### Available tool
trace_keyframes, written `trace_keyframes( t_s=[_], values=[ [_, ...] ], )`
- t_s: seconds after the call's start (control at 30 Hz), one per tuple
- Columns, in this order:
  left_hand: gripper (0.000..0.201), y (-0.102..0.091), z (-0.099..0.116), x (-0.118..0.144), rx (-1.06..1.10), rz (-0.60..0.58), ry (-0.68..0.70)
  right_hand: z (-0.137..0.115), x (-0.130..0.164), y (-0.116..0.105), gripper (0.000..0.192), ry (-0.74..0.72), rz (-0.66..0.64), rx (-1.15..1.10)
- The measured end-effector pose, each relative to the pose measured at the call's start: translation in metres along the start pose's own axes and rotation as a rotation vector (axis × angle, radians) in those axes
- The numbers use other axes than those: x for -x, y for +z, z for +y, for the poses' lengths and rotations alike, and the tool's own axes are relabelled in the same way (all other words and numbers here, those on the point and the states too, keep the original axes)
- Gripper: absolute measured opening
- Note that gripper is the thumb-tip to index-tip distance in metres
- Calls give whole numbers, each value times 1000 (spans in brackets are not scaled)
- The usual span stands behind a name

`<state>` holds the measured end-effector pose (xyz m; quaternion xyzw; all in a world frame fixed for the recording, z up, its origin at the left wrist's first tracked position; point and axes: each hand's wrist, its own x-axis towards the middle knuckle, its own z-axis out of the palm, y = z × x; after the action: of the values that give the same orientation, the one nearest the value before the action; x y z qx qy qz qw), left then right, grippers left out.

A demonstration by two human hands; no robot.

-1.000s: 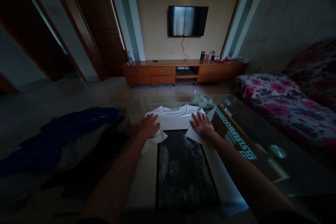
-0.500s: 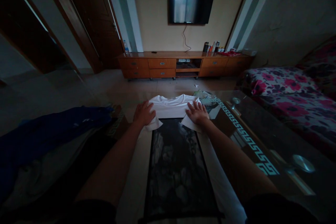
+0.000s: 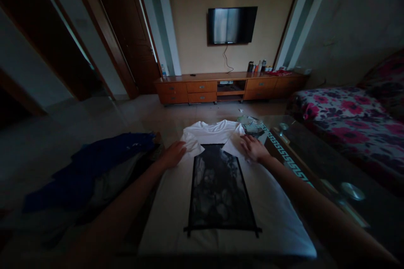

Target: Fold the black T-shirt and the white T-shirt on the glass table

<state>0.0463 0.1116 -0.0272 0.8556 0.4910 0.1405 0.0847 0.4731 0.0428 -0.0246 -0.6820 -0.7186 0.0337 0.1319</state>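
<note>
A white T-shirt [image 3: 170, 201] lies spread on a glass-topped table, its collar at the far end. A dark rectangular picture [image 3: 221, 193] with a black border is printed on its front. Both short sleeves are folded inward over the chest. At the left shoulder edge, my left hand [image 3: 174, 153] lies flat with its fingertips against the folded left sleeve [image 3: 193, 145]. Over on the other side, my right hand [image 3: 252, 148] rests with fingers spread at the edge of the right sleeve [image 3: 233, 145]. Neither hand grips the cloth.
A heap of dark blue clothing [image 3: 104, 159] lies to the left. The glass table [image 3: 315, 155] extends right with a key-pattern border. Beyond stand a flowered sofa [image 3: 341, 105], a wooden TV cabinet [image 3: 202, 92] with bottles on top, and a wall-mounted TV [image 3: 232, 25].
Both hands have slid outward off the folded sleeves to the shirt's sides. My view has tilted up and left, and the shirt's bottom edge now shows.
</note>
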Motion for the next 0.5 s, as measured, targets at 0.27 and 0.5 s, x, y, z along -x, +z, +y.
trace_keyframes(
  t_s=[0.27, 0.5],
  values=[
    [43, -27, 32, 122, -154, 8, -257, 0, 110, -19, 62, 155, -87, 212],
    [16, -41, 72, 211, -107, -113, -521, -19, 200, -38, 45, 370, -113, 100]
  ],
)
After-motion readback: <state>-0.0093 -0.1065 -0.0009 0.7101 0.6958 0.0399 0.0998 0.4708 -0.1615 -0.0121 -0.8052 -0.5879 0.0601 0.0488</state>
